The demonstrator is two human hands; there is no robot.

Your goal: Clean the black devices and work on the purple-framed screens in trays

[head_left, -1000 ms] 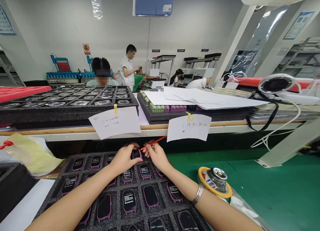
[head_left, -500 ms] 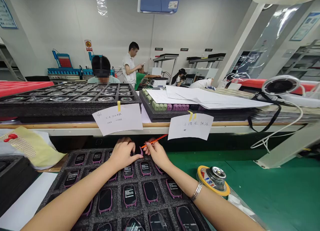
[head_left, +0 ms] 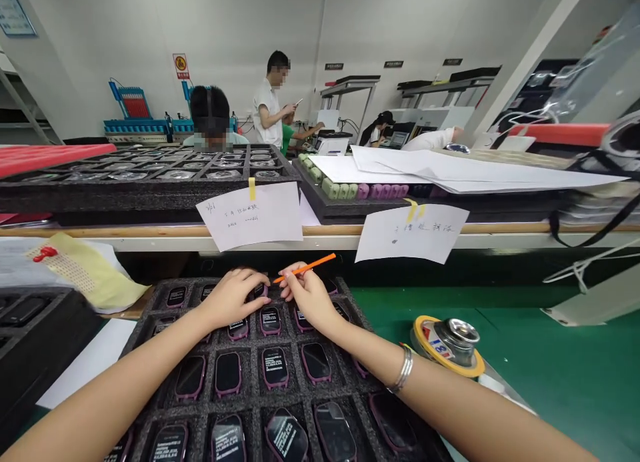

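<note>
My left hand (head_left: 239, 294) is closed round a purple-framed smartwatch (head_left: 259, 291) in the far row of a black foam tray (head_left: 253, 397). Thumb and fingers sit on either side of it, partly hiding the watch. In my right hand (head_left: 306, 292) an orange pen-like stick (head_left: 313, 265) is pinched, its narrow end pointing left, close to that watch. More purple smartwatches lie face up in the tray's compartments. Some, like this watch (head_left: 275, 367), show white text; another watch (head_left: 316, 362) has a dark screen. My forearms cover parts of the tray.
A roll of yellow-edged tape (head_left: 473, 369) with a metal-topped container lies to the right. Behind, a shelf holds foam trays (head_left: 220, 185), loose papers (head_left: 400, 165) and two hanging handwritten notes (head_left: 413, 234). Another black tray (head_left: 45, 342) stands left. Several people are beyond the shelf.
The camera view has shifted. Relative to the tray, my left hand and the stick's tip have moved left. The stick now slants up more steeply, and the watch at my left hand looks flatter.
</note>
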